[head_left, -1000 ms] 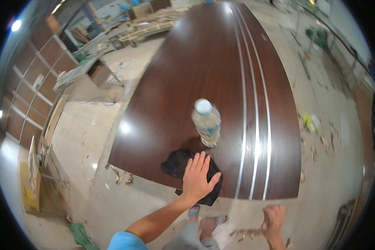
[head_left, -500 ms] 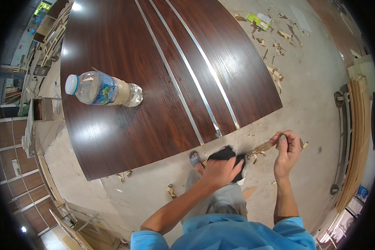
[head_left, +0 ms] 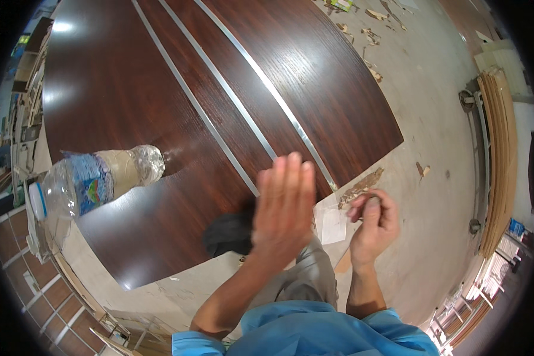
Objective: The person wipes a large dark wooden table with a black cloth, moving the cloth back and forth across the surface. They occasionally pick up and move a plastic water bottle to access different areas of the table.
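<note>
The left hand (head_left: 283, 207) is raised flat with fingers together and extended, blurred in the frame; its grip is released and it holds nothing. Directly beneath and partly hidden by it, a black cloth (head_left: 228, 233) lies on the near edge of the dark wood-grain panel (head_left: 130, 101), which carries two pale metal inlay strips (head_left: 219, 77) running lengthwise. The right hand (head_left: 374, 222) sits off the panel's near corner, fingers curled in a clenched grip on a small object at the fingertips; what that object is cannot be told. A splintered wood scrap (head_left: 361, 185) lies just beside those fingers. A clear plastic bottle (head_left: 92, 181) with a blue label and white cap stands on the panel, well left of both hands. Wood offcuts litter the concrete floor (head_left: 433, 118).
</note>
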`<state>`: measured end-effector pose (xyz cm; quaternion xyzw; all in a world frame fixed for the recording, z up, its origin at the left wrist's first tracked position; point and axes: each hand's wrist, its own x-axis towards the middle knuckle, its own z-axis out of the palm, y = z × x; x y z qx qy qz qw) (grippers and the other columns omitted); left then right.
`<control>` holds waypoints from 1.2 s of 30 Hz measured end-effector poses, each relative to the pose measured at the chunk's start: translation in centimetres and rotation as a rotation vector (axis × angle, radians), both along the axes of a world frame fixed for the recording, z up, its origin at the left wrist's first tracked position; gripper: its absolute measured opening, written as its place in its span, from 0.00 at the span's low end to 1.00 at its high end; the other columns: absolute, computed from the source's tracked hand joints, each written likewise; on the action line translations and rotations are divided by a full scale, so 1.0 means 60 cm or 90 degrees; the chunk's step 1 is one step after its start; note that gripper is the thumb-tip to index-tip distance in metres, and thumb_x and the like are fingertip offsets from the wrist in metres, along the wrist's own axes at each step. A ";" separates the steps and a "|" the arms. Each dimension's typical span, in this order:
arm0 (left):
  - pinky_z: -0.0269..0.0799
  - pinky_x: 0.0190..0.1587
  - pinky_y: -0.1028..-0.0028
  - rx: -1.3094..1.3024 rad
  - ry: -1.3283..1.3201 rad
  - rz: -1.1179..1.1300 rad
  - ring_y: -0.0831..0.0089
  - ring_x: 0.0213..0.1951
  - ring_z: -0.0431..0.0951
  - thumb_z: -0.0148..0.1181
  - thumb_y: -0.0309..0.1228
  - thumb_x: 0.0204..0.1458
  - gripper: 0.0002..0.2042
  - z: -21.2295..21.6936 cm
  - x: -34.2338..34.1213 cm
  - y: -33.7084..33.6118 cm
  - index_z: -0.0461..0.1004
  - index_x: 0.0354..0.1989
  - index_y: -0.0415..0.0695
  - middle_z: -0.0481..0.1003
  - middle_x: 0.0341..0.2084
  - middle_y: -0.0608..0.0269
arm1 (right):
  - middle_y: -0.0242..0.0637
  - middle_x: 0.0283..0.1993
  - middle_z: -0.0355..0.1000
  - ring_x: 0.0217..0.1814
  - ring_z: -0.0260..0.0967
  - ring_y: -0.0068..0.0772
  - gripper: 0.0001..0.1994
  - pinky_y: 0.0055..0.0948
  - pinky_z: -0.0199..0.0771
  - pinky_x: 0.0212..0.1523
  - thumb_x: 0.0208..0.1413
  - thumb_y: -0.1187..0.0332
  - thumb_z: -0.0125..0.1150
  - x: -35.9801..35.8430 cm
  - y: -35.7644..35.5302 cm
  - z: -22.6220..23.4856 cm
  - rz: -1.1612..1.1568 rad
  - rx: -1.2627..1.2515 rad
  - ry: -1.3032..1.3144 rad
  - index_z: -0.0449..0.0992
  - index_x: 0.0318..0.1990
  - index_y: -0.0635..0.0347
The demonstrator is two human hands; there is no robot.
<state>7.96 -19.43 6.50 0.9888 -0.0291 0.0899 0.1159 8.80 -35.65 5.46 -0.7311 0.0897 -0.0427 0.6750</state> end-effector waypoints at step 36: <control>0.75 0.32 0.62 -0.197 0.365 -0.052 0.57 0.26 0.83 0.76 0.43 0.51 0.17 0.072 0.147 0.054 0.82 0.35 0.40 0.79 0.21 0.52 | 0.29 0.33 0.76 0.31 0.67 0.16 0.10 0.20 0.67 0.33 0.70 0.67 0.60 -0.003 -0.026 -0.040 0.001 0.187 0.188 0.82 0.46 0.66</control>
